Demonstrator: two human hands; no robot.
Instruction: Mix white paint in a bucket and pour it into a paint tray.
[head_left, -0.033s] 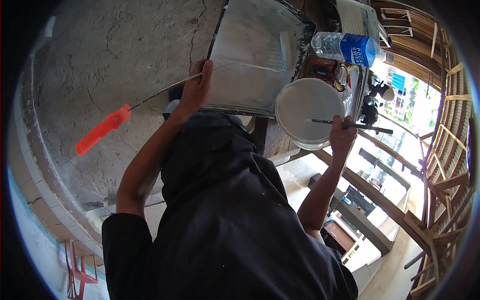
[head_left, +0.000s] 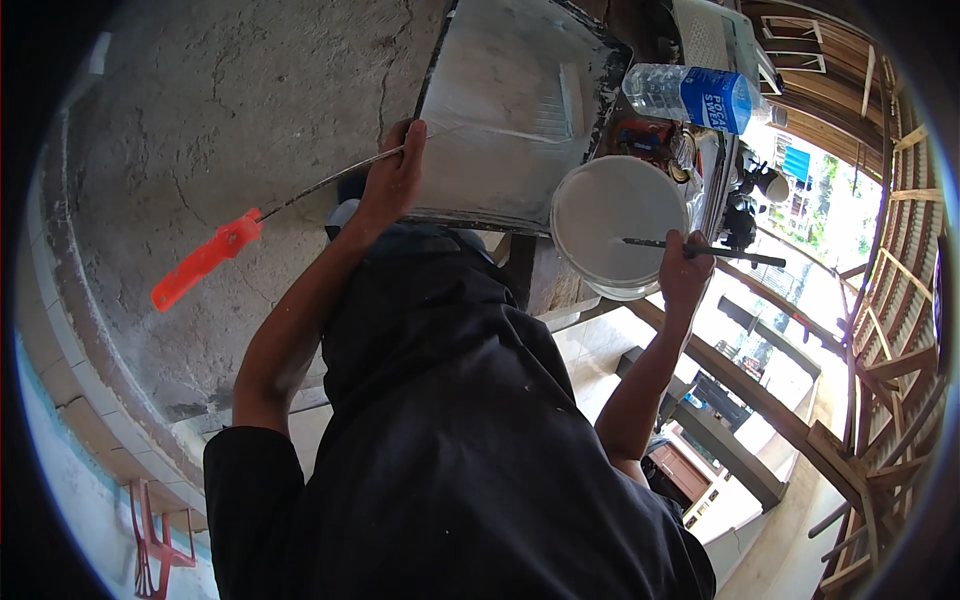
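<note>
My left hand (head_left: 395,175) is closed on the thin metal rod of a paint roller (head_left: 325,183), whose orange handle (head_left: 205,262) sticks out to the left over the concrete. The hand is at the left edge of a paint-smeared tray (head_left: 490,175); the roller's far end lies over the tray, hard to make out in the white paint. My right hand (head_left: 682,270) grips a dark stick (head_left: 735,255) above a white bucket (head_left: 610,200), with the stick's tip over the milky contents.
A clear plastic bottle with blue label (head_left: 650,92) lies by jumbled small items (head_left: 660,145). A cracked concrete surface (head_left: 200,100) spreads left. A red plastic chair (head_left: 150,540) stands lower left. Wooden beams and corrugated roofing (head_left: 895,300) run along the right, beside a bright opening.
</note>
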